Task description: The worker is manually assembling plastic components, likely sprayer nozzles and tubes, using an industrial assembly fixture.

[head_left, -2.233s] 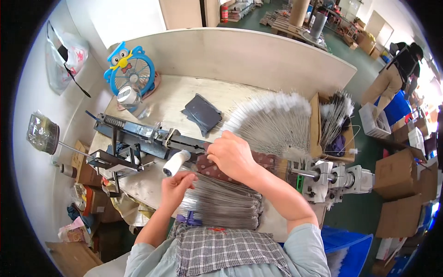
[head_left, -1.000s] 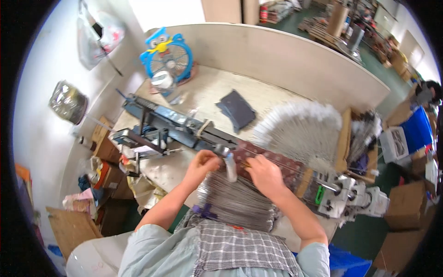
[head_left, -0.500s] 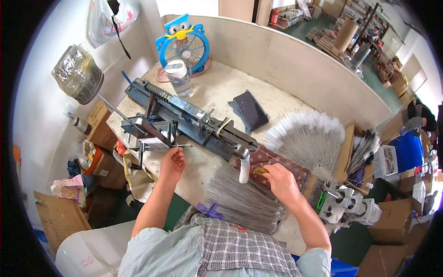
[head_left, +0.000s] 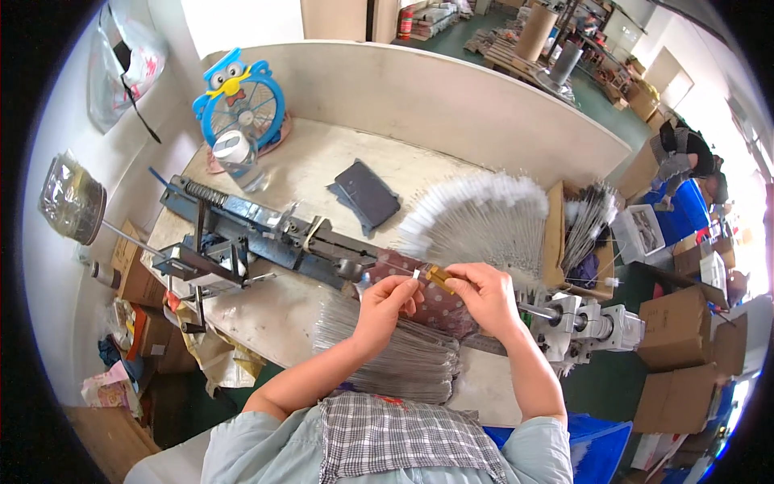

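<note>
My left hand (head_left: 387, 308) is closed in a pinch, with a small white piece (head_left: 416, 274) at its fingertips. Just to the right, my right hand (head_left: 485, 298) grips a small brass-yellow tool (head_left: 439, 278) whose exact kind I cannot make out. Both hands are over a dark red dotted cloth (head_left: 389, 274). Below them lies a thick bundle of thin grey wires (head_left: 387, 355). Beyond the right hand, wire brushes with white bristles (head_left: 476, 218) are spread like a fan. A long blue-grey metal bench machine (head_left: 274, 242) stands left of my hands.
Behind the machine are a blue owl-shaped fan (head_left: 242, 105), a water jug (head_left: 240, 161) and a dark phone (head_left: 364, 194) on cloth. A metal motor unit (head_left: 576, 323) stands at the right. A cardboard box (head_left: 556, 234) holds more wires. A low partition (head_left: 419, 89) borders the table.
My left hand has left the machine's crank area and moved right, beside the right hand, now pinching a white piece. The right hand has raised the brass-yellow tool. The view has shifted right.
</note>
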`<action>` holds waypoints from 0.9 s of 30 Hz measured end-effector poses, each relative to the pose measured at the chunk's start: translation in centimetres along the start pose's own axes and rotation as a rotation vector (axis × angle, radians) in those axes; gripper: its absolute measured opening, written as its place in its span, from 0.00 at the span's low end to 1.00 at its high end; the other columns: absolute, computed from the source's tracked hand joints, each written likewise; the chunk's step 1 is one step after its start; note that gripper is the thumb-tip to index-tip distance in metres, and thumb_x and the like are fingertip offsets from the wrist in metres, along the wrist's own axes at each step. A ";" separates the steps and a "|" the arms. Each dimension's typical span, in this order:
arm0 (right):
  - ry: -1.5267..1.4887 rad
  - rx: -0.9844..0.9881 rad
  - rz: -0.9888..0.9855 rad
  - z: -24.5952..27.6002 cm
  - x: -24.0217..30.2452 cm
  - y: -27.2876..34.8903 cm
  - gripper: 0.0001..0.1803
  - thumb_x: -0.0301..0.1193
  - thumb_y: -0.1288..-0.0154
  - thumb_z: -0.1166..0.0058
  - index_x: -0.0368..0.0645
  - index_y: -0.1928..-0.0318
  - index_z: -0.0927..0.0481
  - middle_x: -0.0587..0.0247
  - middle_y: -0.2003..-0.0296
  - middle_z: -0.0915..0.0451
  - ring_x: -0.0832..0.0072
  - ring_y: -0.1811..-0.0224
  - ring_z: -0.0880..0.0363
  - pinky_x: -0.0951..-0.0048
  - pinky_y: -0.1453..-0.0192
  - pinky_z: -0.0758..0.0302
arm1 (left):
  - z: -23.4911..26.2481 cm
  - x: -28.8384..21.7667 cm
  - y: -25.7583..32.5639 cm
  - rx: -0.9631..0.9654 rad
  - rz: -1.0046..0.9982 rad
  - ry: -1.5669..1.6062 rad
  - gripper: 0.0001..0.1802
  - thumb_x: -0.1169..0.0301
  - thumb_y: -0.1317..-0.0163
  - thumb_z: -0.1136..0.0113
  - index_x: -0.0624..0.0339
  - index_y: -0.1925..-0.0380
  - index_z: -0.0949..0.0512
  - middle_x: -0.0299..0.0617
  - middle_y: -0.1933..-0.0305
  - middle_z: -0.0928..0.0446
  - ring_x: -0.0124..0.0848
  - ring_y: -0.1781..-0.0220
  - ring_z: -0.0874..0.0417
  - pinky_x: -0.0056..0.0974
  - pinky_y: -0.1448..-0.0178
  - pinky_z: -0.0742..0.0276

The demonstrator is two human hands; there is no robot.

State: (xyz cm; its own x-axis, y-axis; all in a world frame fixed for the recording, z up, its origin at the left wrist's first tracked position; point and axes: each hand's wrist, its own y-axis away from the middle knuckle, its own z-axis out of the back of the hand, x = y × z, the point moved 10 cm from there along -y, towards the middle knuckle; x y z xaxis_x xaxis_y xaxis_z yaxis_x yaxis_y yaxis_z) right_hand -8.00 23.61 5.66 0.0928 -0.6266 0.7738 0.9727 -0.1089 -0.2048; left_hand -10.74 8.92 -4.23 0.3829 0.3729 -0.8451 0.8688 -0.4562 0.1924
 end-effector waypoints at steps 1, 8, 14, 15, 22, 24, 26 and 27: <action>-0.008 0.011 -0.003 0.1 -0.5 0.3 0.10 0.27 0.44 0.41 0.40 0.60 0.19 0.57 0.68 0.19 0.64 0.67 0.21 0.70 0.61 0.26 | -0.3 0.5 -0.3 -0.002 0.004 -0.025 0.09 0.69 0.35 0.46 0.64 0.66 0.22 0.39 0.70 0.22 0.21 0.72 0.26 0.27 0.67 0.31; -0.469 0.139 -0.203 -0.3 -3.1 1.4 0.11 0.28 0.42 0.41 0.40 0.58 0.19 0.57 0.70 0.19 0.69 0.67 0.21 0.73 0.60 0.26 | -2.4 1.5 -1.4 0.087 -0.048 -0.107 0.10 0.69 0.34 0.47 0.64 0.62 0.22 0.34 0.69 0.22 0.18 0.72 0.29 0.24 0.66 0.32; 0.192 -0.012 0.328 1.3 2.2 1.1 0.10 0.29 0.49 0.39 0.43 0.64 0.19 0.63 0.74 0.23 0.64 0.70 0.25 0.65 0.63 0.27 | 0.8 -0.1 -0.6 -0.147 -0.097 -0.078 0.09 0.67 0.33 0.47 0.63 0.63 0.23 0.33 0.69 0.23 0.18 0.73 0.29 0.24 0.67 0.32; 0.245 -0.045 0.352 1.3 3.6 0.5 0.08 0.29 0.49 0.40 0.45 0.67 0.20 0.65 0.75 0.25 0.66 0.69 0.26 0.64 0.64 0.28 | 1.8 -0.2 -0.2 -0.196 -0.061 -0.057 0.08 0.67 0.33 0.47 0.59 0.63 0.24 0.35 0.68 0.24 0.20 0.75 0.29 0.26 0.67 0.32; 0.392 -0.084 0.340 -4.4 3.9 -3.2 0.07 0.32 0.47 0.42 0.45 0.68 0.20 0.65 0.73 0.23 0.65 0.63 0.25 0.65 0.62 0.29 | 1.6 0.0 0.0 -0.184 0.009 0.134 0.08 0.66 0.32 0.49 0.57 0.63 0.25 0.36 0.69 0.23 0.22 0.75 0.27 0.27 0.69 0.31; 0.309 0.002 0.291 -5.0 3.6 -3.1 0.07 0.32 0.45 0.44 0.44 0.67 0.19 0.64 0.72 0.22 0.64 0.63 0.25 0.63 0.60 0.28 | 1.7 0.0 0.0 -0.193 0.037 0.154 0.09 0.65 0.31 0.50 0.57 0.64 0.26 0.36 0.71 0.23 0.22 0.76 0.26 0.27 0.70 0.31; 0.224 0.004 0.254 -4.4 4.0 -3.1 0.08 0.33 0.43 0.45 0.43 0.67 0.18 0.63 0.71 0.21 0.62 0.64 0.24 0.63 0.60 0.27 | 1.7 -0.2 0.1 -0.142 0.028 0.122 0.10 0.63 0.31 0.51 0.58 0.65 0.26 0.36 0.73 0.24 0.22 0.76 0.26 0.26 0.70 0.30; 0.218 0.051 0.192 -4.4 3.7 -3.3 0.09 0.34 0.42 0.46 0.43 0.67 0.18 0.61 0.71 0.20 0.61 0.65 0.24 0.63 0.60 0.26 | 1.5 -0.4 0.0 -0.124 0.023 0.112 0.11 0.63 0.31 0.51 0.58 0.66 0.27 0.37 0.73 0.24 0.22 0.76 0.25 0.26 0.70 0.30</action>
State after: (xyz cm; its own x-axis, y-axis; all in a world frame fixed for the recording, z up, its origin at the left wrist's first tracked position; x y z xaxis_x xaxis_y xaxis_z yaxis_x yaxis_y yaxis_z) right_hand -11.82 18.26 6.53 0.2342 -0.7833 0.5758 0.9517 0.0637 -0.3004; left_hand -11.38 7.61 -4.60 0.4296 0.4542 -0.7805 0.8889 -0.3649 0.2769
